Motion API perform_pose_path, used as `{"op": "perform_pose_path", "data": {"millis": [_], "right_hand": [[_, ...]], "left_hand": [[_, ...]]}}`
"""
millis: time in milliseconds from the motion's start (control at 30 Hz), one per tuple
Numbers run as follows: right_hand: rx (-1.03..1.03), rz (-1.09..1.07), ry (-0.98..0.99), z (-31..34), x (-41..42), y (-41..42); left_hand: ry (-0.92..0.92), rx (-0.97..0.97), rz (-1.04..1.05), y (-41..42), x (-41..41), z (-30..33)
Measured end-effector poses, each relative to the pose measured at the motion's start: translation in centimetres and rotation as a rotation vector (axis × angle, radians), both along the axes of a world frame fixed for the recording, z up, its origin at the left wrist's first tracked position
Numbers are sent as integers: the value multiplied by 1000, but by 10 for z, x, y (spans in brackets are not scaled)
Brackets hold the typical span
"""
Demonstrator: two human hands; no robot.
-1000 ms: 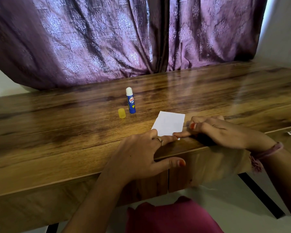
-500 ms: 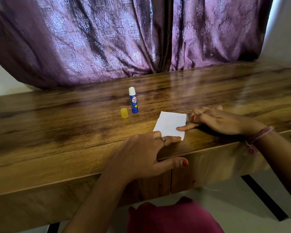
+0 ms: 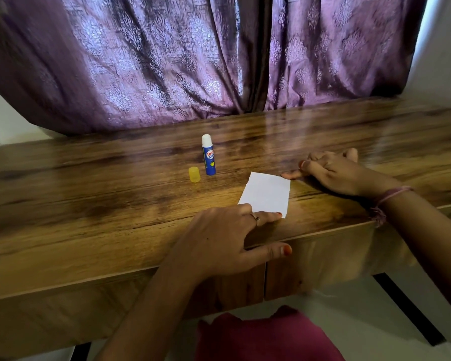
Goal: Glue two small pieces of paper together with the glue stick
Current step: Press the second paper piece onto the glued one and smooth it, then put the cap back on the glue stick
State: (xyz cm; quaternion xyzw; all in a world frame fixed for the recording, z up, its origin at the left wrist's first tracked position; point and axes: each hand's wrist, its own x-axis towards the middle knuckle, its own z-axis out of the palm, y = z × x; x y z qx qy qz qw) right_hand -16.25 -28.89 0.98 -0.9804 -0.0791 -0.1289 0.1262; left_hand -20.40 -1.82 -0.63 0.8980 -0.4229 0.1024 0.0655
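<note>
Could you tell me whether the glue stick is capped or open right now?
Open. The glue stick stands upright with its white glue tip bare, and its yellow cap sits apart on the table beside it.

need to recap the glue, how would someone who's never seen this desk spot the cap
Start at the wooden table in front of the purple curtain and find the blue glue stick standing upright near the middle. Just to its left and apart from it sits the cap: a short translucent yellow cylinder, the only yellow thing there.

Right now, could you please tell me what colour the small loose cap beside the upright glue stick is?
The small loose plastic cap is translucent yellow, seen in the head view.
</note>
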Motion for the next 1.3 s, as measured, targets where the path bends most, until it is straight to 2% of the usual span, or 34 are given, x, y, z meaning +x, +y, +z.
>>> {"op": "perform_pose_path", "data": {"millis": [167, 333, 533, 833, 1100, 1300], "right_hand": [[14, 76, 16, -5, -8, -3], [266, 219, -31, 2, -21, -1], [169, 432, -59, 2, -35, 10], [30, 390, 59, -2, -34, 15], [45, 320, 62, -4, -31, 16], [-30, 229, 70, -2, -23, 18]], "left_hand": [[-19, -13, 15, 1, -1, -1], [-41, -20, 33, 2, -1, -2], [-48, -12, 28, 3, -1, -2], [-65, -27, 0, 6, -1, -2], [160, -317, -103, 23, 6, 11], [125, -398, 65, 54, 26, 20]]}}
